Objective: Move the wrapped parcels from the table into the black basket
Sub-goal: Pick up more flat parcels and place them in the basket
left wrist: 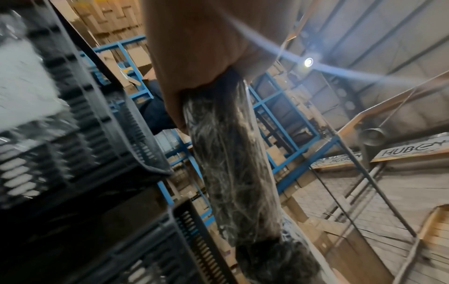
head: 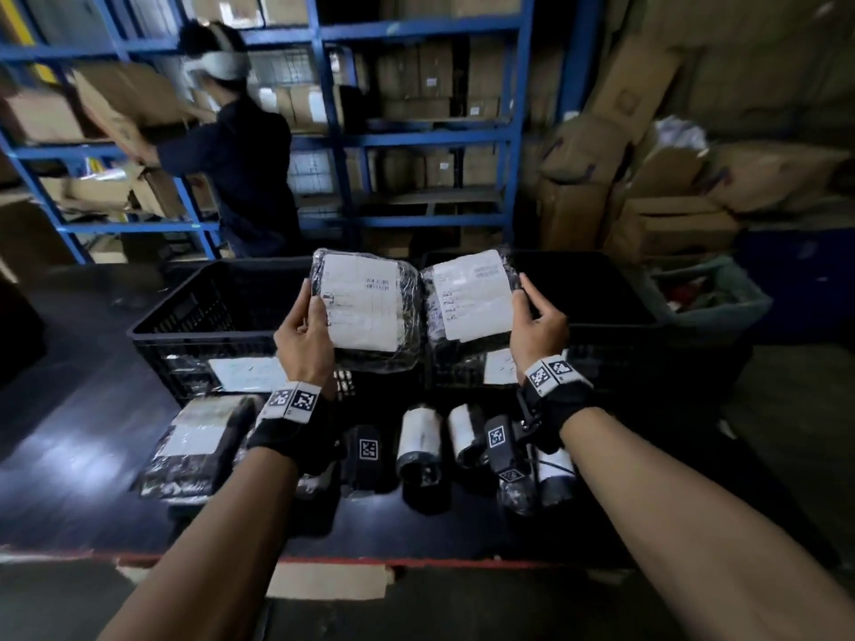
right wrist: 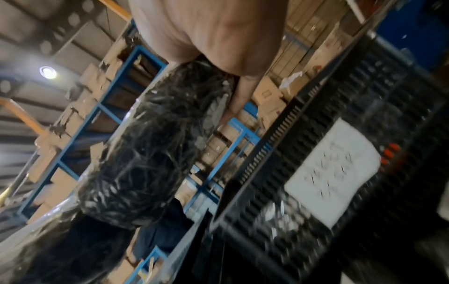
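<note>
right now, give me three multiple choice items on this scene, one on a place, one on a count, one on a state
1. Where are the two flat plastic-wrapped parcels with white labels?
A. lying on the dark table
B. held up in front of the black slatted plastic baskets
C. on the blue metal shelving

2. How many flat parcels are being held?
A. one
B. two
C. three

3. What is the left hand doing?
A. hanging open
B. pressing flat on the table
C. gripping a parcel by its edge

Key: 1 B, the left parcel and right parcel are raised before the baskets, above the table. 2 B, one in each hand, left hand and right hand. 3 C, its thumb lies across the label with the fingers behind the parcel.
</note>
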